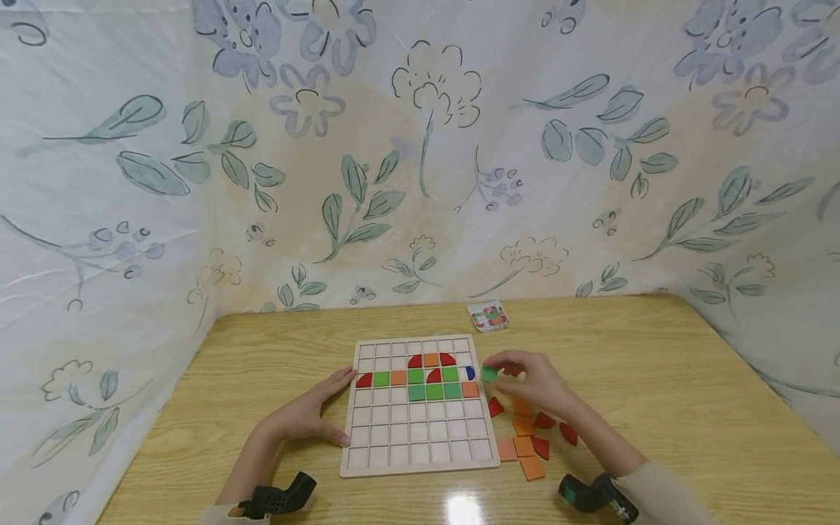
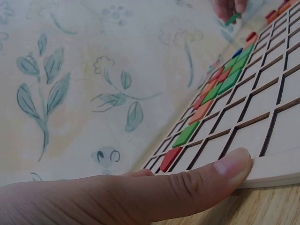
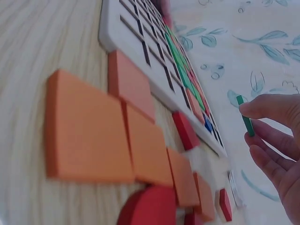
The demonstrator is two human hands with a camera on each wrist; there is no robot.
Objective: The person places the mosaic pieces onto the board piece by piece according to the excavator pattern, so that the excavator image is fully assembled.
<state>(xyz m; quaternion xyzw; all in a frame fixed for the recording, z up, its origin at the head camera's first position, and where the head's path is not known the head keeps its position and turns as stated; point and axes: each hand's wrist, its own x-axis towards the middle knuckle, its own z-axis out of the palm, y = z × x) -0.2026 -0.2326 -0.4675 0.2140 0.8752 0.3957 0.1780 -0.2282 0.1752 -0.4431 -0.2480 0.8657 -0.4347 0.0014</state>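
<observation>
The head view is bright and evenly lit, its shadows faint; one white patch of glare burns out on the desk [image 1: 584, 350] at the bottom edge. Print on the small card [image 1: 488, 316] is too tiny to read. Both wrist views are dimmer and greyer, colours muted. In the left one, the right hand's fingers [image 2: 239, 5] are blurred. In the right one, the nearest orange tile [image 3: 89, 131] has soft edges, and the far end of the board [image 3: 112, 35] seems out of focus, perhaps.

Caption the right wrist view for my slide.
Right hand pinching a green tile, with orange tiles beside the gridded board.
</observation>
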